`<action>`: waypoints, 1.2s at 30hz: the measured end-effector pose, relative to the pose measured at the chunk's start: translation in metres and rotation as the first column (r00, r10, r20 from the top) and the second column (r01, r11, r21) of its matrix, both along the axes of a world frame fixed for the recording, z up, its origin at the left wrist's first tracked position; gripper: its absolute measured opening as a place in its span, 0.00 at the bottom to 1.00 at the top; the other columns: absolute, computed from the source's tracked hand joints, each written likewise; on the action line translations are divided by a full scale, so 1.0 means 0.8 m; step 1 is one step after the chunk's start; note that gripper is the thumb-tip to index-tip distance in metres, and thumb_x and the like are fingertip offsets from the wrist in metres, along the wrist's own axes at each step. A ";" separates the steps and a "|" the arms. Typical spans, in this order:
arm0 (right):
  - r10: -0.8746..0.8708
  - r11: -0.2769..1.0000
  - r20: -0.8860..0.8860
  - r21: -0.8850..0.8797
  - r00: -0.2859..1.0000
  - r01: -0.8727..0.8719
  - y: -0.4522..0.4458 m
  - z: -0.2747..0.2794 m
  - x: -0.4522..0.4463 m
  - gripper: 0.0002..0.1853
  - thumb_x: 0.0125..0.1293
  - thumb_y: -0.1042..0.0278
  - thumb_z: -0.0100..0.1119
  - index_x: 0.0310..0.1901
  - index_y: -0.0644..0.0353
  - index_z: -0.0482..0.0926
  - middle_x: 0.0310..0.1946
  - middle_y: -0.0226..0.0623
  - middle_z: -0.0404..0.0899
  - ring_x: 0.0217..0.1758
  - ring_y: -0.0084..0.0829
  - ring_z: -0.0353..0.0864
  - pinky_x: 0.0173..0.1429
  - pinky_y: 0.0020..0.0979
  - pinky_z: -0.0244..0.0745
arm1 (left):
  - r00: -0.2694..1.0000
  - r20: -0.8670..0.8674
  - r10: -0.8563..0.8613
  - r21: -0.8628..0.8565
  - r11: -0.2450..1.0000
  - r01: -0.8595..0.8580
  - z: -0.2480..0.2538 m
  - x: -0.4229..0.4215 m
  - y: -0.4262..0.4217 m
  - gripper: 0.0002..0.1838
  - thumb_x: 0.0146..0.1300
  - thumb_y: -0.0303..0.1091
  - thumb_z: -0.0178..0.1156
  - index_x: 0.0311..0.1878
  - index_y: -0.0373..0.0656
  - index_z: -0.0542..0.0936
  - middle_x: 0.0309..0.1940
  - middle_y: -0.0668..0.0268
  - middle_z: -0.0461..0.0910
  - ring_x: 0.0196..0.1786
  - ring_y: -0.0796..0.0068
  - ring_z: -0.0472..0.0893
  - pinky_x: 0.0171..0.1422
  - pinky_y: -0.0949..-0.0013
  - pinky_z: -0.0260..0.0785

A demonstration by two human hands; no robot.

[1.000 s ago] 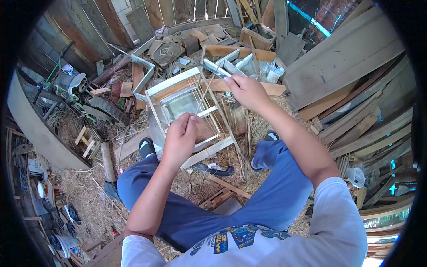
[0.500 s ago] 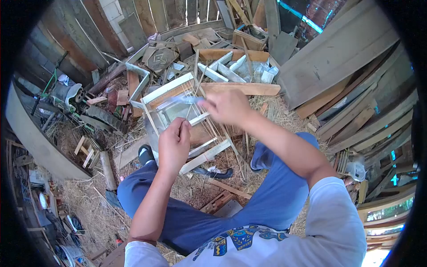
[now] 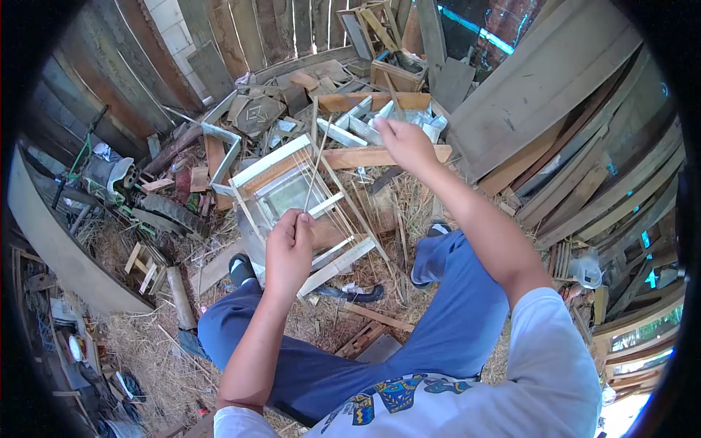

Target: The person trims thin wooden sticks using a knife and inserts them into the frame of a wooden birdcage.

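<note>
My left hand point(image 3: 290, 252) is closed around the lower end of a thin wooden stick point(image 3: 316, 166), which points up and away. The stick passes in front of a wooden frame point(image 3: 272, 157) with thin strips running along its length. My right hand point(image 3: 409, 148) is raised to the right of the stick, apart from it, with its fingers curled around a knife. The knife's blade is smeared by motion and hardly shows against the wood behind it.
A reddish plank point(image 3: 350, 157) lies behind the frame. White-painted wood pieces point(image 3: 342, 133) and scrap are heaped farther back. Large boards point(image 3: 533, 80) lean on the right, and a curved board point(image 3: 66, 241) stands on the left. Straw covers the floor point(image 3: 139, 321).
My right hand has swung with the knife up and to the right, away from the stick. My left hand has stayed nearly in place, and more of the stick shows.
</note>
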State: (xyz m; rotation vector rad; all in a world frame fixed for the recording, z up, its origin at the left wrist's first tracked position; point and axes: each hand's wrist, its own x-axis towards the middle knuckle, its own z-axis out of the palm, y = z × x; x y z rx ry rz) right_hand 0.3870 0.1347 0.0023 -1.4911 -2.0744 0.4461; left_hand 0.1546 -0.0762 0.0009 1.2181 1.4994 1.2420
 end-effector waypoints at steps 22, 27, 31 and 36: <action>0.077 0.997 0.252 -0.026 0.965 -0.073 0.020 -0.012 -0.012 0.31 0.78 0.36 0.46 0.35 0.54 0.87 0.32 0.47 0.88 0.38 0.53 0.88 0.43 0.55 0.80 | 0.978 0.207 -0.041 -0.082 0.995 0.059 -0.035 0.010 0.011 0.13 0.85 0.37 0.49 0.43 0.43 0.76 0.24 0.80 0.66 0.24 0.91 0.62 0.27 0.78 0.52; 0.055 0.998 0.042 -0.002 0.998 -0.055 0.003 -0.001 -0.002 0.29 0.79 0.38 0.47 0.40 0.57 0.87 0.31 0.48 0.87 0.37 0.55 0.87 0.42 0.53 0.79 | 0.959 0.277 -0.055 -0.096 0.992 0.085 -0.020 0.021 0.002 0.12 0.86 0.40 0.49 0.48 0.46 0.77 0.22 0.79 0.65 0.17 0.91 0.55 0.20 0.78 0.44; 0.141 0.990 -0.104 0.020 0.985 -0.140 -0.021 -0.003 -0.013 0.26 0.79 0.42 0.51 0.41 0.58 0.87 0.30 0.51 0.85 0.35 0.55 0.86 0.41 0.51 0.78 | 0.936 0.350 0.049 -0.158 0.987 0.008 0.003 0.025 -0.002 0.14 0.86 0.41 0.48 0.53 0.44 0.79 0.22 0.77 0.66 0.18 0.89 0.57 0.21 0.78 0.46; 0.165 0.986 -0.231 0.035 0.959 -0.162 -0.036 0.005 -0.028 0.24 0.78 0.44 0.54 0.42 0.57 0.88 0.27 0.50 0.84 0.33 0.54 0.85 0.38 0.50 0.77 | 0.973 0.231 -0.019 -0.057 0.998 0.033 -0.010 0.014 0.005 0.16 0.86 0.41 0.48 0.51 0.41 0.80 0.23 0.76 0.68 0.23 0.88 0.62 0.27 0.77 0.53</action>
